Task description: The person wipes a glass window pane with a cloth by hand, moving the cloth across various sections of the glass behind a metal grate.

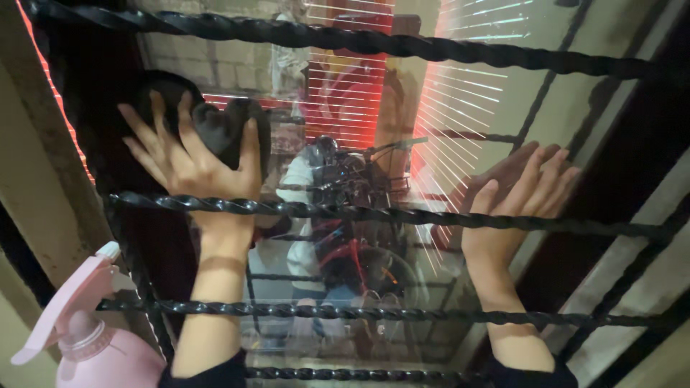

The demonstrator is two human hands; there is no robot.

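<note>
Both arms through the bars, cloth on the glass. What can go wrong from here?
1. Both forearms reach between the twisted bars; a quick pull back could knock a wrist on them.
2. The right hand lies flat on the glass pane while the left hand presses the dark cloth: hard leaning may stress the pane.
3. The pink spray bottle hangs by the left elbow and could get bumped off.

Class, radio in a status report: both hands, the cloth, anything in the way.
Left hand pressing dark cloth to window glass. Right hand flat on glass, empty. Twisted iron bars cross both wrists. Pink spray bottle lower left.
</note>
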